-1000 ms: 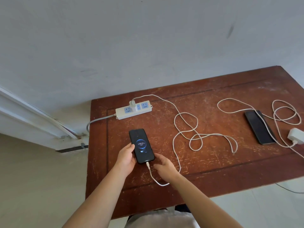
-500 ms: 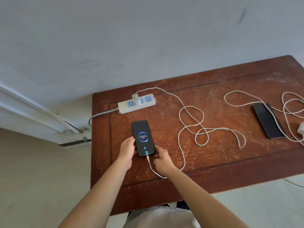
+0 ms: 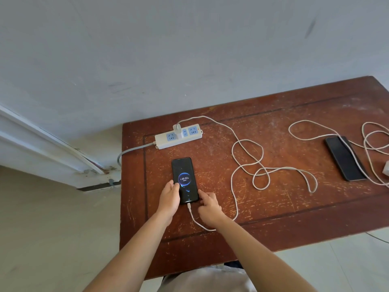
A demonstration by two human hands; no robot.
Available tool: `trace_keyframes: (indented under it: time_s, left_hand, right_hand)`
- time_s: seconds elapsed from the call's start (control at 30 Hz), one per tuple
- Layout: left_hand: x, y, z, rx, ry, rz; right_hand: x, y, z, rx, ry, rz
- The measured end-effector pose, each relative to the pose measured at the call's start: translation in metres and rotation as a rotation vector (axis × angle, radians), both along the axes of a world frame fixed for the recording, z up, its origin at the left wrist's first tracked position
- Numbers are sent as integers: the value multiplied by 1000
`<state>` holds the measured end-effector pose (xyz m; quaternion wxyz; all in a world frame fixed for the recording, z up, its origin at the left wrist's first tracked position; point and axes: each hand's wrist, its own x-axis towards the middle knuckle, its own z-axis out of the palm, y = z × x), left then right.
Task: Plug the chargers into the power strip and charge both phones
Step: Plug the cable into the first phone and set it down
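Note:
A black phone (image 3: 183, 175) lies flat on the wooden table (image 3: 273, 218), its screen lit with a charging ring reading 45.02%. A white cable (image 3: 246, 163) runs from its bottom port in loops to a white charger (image 3: 177, 130) plugged into the white power strip (image 3: 178, 137). My left hand (image 3: 169, 199) holds the phone's left edge, thumb on the screen. My right hand (image 3: 208, 207) touches its lower right corner with its fingertips. A second dark phone (image 3: 345, 158) lies at the right with another white cable (image 3: 311, 137) draped over it, its charger (image 3: 387, 168) lying loose at the frame edge.
The power strip's grey cord (image 3: 130, 151) drops off the table's left edge toward the wall. A white door frame (image 3: 52, 148) stands at the left. Tiled floor surrounds the table.
The view has shifted slightly and the charging readout has ticked from about 45.01% to 45.02%. Both hands stay at the phone's lower end, the left thumb now further onto the screen.

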<state>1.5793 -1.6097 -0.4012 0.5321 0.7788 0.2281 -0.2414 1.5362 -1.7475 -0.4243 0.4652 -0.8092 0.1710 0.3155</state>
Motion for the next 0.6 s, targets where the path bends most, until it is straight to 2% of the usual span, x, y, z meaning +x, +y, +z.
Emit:
trace_keyframes:
  time_s: [0.13, 0.4, 0.5, 0.6]
  left_hand:
    - [-2, 4, 9, 74, -16, -112]
    - [19, 12, 14, 571, -318, -619]
    - [24, -10, 15, 524, -355, -736]
    - [21, -41, 20, 454, -369, -821]
  right_hand:
    - [5, -9, 8, 57, -57, -80]
    - [-5, -61, 32, -409, -304, -209]
    - [-25, -89, 40, -551, -313, -349]
    - [-50, -116, 43, -537, -269, -587]
